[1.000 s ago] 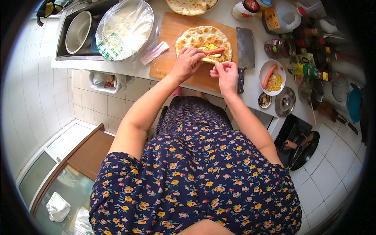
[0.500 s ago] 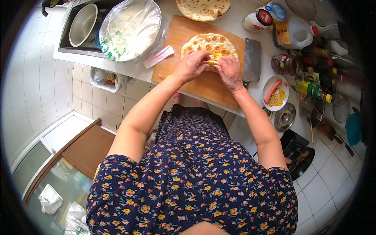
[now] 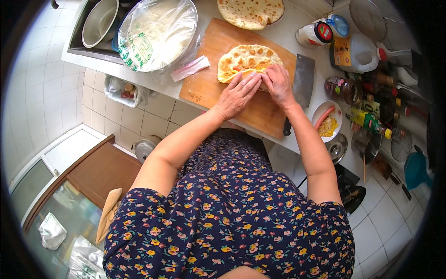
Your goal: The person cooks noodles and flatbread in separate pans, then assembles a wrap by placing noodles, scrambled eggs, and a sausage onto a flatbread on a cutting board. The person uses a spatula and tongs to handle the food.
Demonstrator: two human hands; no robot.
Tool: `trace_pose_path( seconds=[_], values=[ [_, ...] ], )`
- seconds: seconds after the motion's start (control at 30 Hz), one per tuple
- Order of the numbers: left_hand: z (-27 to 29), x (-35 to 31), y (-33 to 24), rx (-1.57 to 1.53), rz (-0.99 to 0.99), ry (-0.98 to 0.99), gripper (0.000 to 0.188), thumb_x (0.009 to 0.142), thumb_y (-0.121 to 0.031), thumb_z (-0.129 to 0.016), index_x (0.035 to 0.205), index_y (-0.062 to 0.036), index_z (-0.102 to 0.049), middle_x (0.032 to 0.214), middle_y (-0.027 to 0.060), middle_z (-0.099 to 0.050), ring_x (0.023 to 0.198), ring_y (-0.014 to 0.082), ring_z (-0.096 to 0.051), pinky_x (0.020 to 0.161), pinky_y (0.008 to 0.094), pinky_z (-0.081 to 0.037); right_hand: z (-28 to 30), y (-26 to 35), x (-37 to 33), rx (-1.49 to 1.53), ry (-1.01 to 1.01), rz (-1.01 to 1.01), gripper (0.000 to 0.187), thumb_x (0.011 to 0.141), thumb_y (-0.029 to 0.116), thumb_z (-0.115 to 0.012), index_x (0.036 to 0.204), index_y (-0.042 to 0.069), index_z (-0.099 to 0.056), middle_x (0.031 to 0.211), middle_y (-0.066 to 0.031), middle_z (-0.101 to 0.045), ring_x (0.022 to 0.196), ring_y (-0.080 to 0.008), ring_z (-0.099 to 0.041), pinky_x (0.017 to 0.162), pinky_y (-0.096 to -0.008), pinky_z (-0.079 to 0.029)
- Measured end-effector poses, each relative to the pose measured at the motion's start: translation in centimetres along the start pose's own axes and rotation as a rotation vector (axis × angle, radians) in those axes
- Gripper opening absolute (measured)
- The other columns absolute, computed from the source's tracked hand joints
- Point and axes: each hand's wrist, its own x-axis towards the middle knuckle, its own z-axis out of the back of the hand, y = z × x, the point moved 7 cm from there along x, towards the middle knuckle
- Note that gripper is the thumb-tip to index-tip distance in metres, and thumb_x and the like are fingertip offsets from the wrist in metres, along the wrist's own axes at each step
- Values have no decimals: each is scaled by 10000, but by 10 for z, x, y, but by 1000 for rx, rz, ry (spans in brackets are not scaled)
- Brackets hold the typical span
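Note:
A round, brown-spotted flatbread (image 3: 251, 55) lies on the wooden cutting board (image 3: 204, 88), its near edge folded over. Yellow and orange filling shows along the fold. My left hand (image 3: 238, 96) presses its long, close-set fingers against the near edge of the fold; its thumb is hidden. Beside it, my right hand (image 3: 279, 87) curls its fingers over the right end of the folded edge. The fingertips of both hands almost meet. A cleaver (image 3: 304, 79) lies flat along the board's right side, its black handle towards me.
At right, a white plate (image 3: 315, 113) holds a sausage and corn, near jars, bottles and a jug (image 3: 364, 55). Another flatbread (image 3: 251, 11) sits behind the board. A plastic-covered basin (image 3: 160, 35) and a pink-and-white wrapper (image 3: 189, 68) are at left, before the sink (image 3: 76, 44).
My left hand has come nearer and to the right, its fingers straightening from a pinch to lie along the fold. More of the near edge is folded over. The whole view has shifted slightly.

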Motion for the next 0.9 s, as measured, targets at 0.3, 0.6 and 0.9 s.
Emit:
trace_pose_path(
  seconds=[0.3,0.6,0.9],
  values=[
    [-5,12,19,32,0,-42,452,777,-149,-438,1213,-27,-452,1284,82,-431,1186,194,-415,1017,387,-288,23,27,-2,-166,-80,96,366,730,209,-641,1044,55,-531,1003,-82,-537,992,-254,-490,858,-379,-376],
    [1,39,38,-124,36,-37,518,627,-98,-646,1123,-67,-501,1112,78,-529,1000,251,-514,878,377,-388,10,1,2,32,118,14,566,557,108,-745,1070,43,-517,1086,-91,-512,1064,-255,-461,944,-415,-347],
    [-8,62,60,-425,92,260,443,595,-97,-692,1014,-69,-551,911,109,-588,838,286,-572,731,381,-455,27,26,13,-126,63,129,536,552,99,-744,1034,34,-517,1055,-111,-520,997,-286,-492,919,-410,-370]
  ],
)
